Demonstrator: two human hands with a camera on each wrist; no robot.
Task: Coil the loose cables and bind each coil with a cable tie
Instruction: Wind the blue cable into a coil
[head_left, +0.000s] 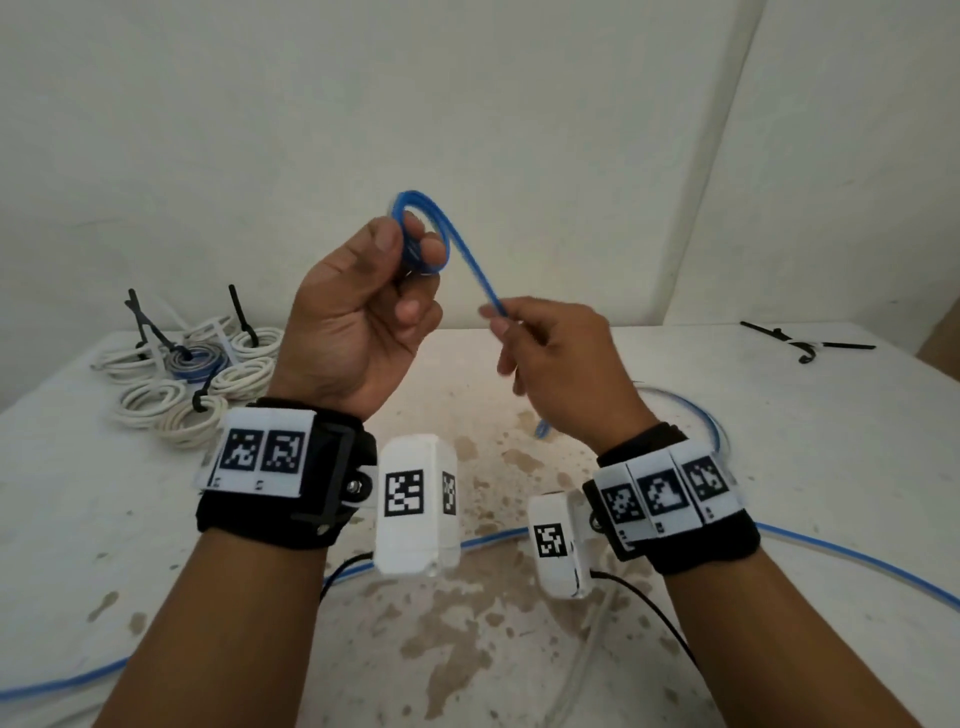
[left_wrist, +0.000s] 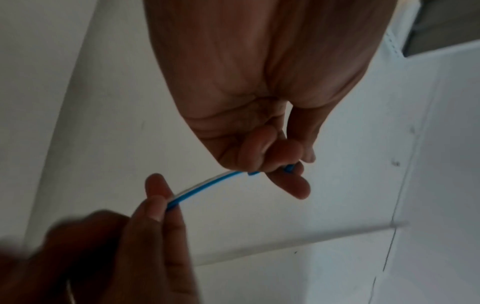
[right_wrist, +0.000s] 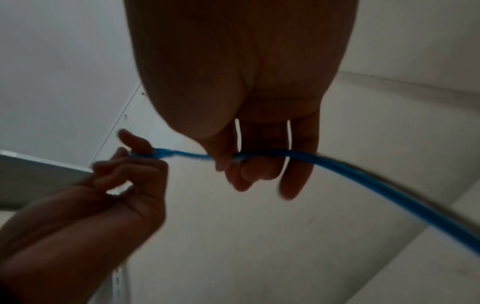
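Note:
A blue cable (head_left: 470, 254) is raised above the table. My left hand (head_left: 374, 301) pinches a small coil (head_left: 421, 234) of it between thumb and fingers, with a couple of loops showing. From the coil the cable (left_wrist: 205, 185) runs down to my right hand (head_left: 545, 358), whose thumb and fingers pinch the strand (right_wrist: 262, 154). Beyond that hand the cable (right_wrist: 389, 189) trails off, then lies in long loose runs (head_left: 857, 561) across the table. The right hand is blurred in the head view.
Several bound white coils and a blue-grey one (head_left: 192, 374) with black ties lie at the back left of the stained white table (head_left: 831, 441). Loose black cable ties (head_left: 805, 345) lie at the back right. A thin black wire (head_left: 649, 608) runs from the wrist cameras.

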